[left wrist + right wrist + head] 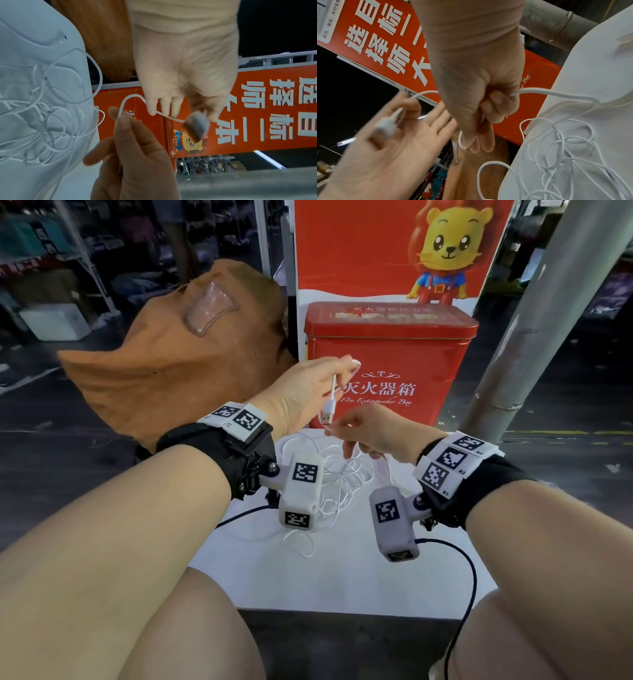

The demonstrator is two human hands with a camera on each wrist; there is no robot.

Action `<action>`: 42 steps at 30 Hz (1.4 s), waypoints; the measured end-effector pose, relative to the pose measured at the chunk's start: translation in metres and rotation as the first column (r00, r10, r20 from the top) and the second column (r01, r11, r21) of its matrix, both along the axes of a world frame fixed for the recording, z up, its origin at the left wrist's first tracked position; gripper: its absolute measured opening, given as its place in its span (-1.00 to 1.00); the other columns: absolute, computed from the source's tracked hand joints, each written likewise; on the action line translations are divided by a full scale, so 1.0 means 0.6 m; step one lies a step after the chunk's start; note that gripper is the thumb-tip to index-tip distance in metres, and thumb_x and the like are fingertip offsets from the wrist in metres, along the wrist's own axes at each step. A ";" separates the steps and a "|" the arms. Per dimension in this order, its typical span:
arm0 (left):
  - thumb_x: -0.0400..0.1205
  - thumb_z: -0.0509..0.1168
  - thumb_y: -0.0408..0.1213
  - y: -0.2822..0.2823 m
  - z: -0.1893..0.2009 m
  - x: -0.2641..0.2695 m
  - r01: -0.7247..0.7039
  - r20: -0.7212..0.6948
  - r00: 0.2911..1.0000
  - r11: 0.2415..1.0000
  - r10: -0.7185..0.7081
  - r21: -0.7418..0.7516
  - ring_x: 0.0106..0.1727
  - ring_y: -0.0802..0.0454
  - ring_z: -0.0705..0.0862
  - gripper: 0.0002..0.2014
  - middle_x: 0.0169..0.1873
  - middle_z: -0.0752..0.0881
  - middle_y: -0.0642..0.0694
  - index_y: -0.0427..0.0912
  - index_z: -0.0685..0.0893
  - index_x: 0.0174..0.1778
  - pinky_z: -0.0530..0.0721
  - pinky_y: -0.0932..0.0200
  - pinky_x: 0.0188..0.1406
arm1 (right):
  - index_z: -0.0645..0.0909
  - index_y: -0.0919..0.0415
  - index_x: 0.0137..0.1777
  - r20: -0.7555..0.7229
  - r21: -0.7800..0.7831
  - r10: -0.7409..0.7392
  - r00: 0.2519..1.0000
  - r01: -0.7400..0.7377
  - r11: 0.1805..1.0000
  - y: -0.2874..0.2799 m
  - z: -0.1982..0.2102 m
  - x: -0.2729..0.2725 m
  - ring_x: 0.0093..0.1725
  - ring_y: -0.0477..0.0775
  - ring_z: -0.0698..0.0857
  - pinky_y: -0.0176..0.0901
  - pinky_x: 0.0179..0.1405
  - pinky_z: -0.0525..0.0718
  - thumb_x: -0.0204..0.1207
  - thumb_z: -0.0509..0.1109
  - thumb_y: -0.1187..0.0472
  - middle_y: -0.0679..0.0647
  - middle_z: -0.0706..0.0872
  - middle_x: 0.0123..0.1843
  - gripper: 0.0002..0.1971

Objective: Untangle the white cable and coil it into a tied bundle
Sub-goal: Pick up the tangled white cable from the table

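Observed: the left hand (305, 392) is raised above the white table (342, 577), its fingers curled and pinching the white cable (334, 386) a short way back from its end. The USB plug (327, 414) hangs below those fingers, free of the table; in both wrist views it is blurred, so its exact orientation cannot be told.

The right hand (370, 433) sits just below and beside the left. Its thumb and forefinger pinch the same cable close under the plug, and in the right wrist view the lower fingers are also curled around the strand. From that grip the cable arches over to the left hand in 1 short loop.

The rest of the cable lies on the table as a loose tangle (342, 481) of overlapping loops, directly beneath both hands; 1 strand rises from it to the right hand. No part of it is coiled or tied.

Surroundings: a red fire extinguisher box (390, 364) stands behind the table, a red poster with a cartoon lion (445, 251) behind that, a brown cloth sack (178, 361) to the left, and a grey pole (548, 313) to the right.
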State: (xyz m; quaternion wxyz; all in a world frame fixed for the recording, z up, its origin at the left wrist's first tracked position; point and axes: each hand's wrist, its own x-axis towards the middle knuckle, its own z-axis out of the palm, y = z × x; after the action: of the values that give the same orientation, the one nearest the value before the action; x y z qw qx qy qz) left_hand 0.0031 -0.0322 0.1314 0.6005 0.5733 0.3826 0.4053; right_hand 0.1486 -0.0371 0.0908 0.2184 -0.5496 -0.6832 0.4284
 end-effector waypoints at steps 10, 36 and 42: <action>0.72 0.17 0.01 0.025 -0.032 -0.041 -0.119 -0.325 0.938 0.992 0.123 0.032 0.27 -0.01 0.52 -0.67 0.12 0.65 0.06 -0.01 0.70 -0.26 0.49 -0.14 0.26 | 0.72 0.06 0.09 0.029 0.251 0.046 0.999 -0.052 0.967 -0.002 0.019 0.019 -0.58 -0.32 0.50 -0.36 -0.48 0.59 0.58 0.39 0.28 -0.16 0.71 -0.24 -0.83; 0.80 0.03 -0.09 0.023 -0.032 -0.018 -0.144 -0.002 0.989 0.984 0.145 -0.105 -0.68 0.15 0.24 -0.66 -0.67 0.27 0.04 -0.11 0.40 -0.29 0.32 0.33 -0.67 | 0.58 0.32 0.04 -0.442 0.107 -0.111 0.890 0.175 0.979 0.019 0.006 0.029 -0.21 0.00 0.77 -0.09 0.04 0.72 0.66 0.24 0.00 0.06 0.80 -0.29 -0.66; 0.80 0.03 -0.13 0.024 -0.032 -0.012 -0.216 0.076 0.972 0.972 0.223 -0.094 -0.61 0.08 0.42 -0.67 -0.61 0.45 -0.04 -0.16 0.41 -0.27 0.53 0.31 -0.53 | 0.45 0.18 -0.21 -0.636 -0.005 -0.136 0.760 0.172 0.985 0.018 0.017 0.018 -0.52 0.02 0.53 -0.12 -0.30 0.63 0.68 0.20 0.01 0.00 0.50 -0.59 -0.70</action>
State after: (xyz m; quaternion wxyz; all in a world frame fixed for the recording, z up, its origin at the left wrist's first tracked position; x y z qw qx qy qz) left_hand -0.0040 -0.0178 0.1121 0.5919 0.4834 0.4344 0.4767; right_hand 0.1596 -0.0261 0.1008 0.4848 -0.4214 -0.5334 0.5504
